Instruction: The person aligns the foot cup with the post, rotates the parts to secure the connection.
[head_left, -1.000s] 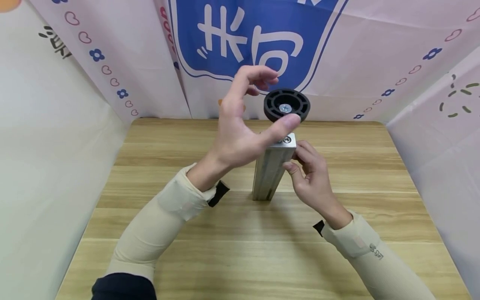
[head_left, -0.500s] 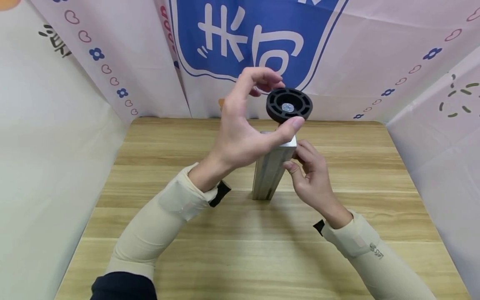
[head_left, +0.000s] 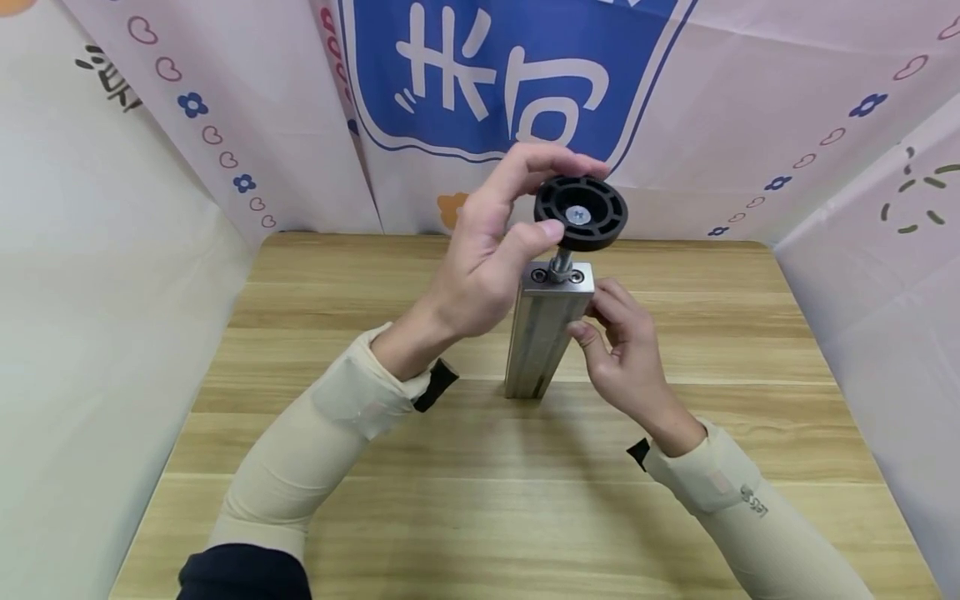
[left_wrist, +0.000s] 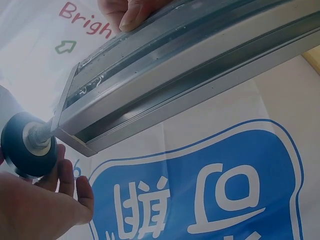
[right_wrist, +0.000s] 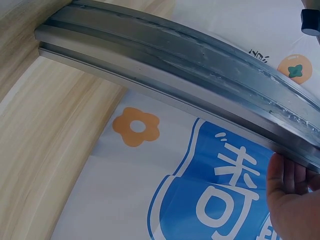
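An aluminium profile [head_left: 543, 337] stands upright on the wooden table, a metal plate with two screws capping its top. From the plate rises a threaded stem [head_left: 560, 265] that carries a black round levelling foot [head_left: 581, 215]. My left hand [head_left: 483, 262] pinches the foot's rim, thumb at the near left edge and fingers round the far side. In the left wrist view the foot [left_wrist: 25, 155] sits apart from the profile's end, with bare stem between. Lower down, my right hand [head_left: 622, 354] grips the profile's right side; in the right wrist view its fingers curl at the profile's edge [right_wrist: 175, 65].
The wooden table [head_left: 450, 500] spreads around the profile's base. A printed cloth [head_left: 720, 142] with a blue sign hangs close behind, and pale cloth walls stand at left and right. Black straps show at both sleeve cuffs.
My left thumb has swung from the foot's near right edge to its left, and the fingers have moved right along the far rim, uncovering the stem and plate. My right hand stays put.
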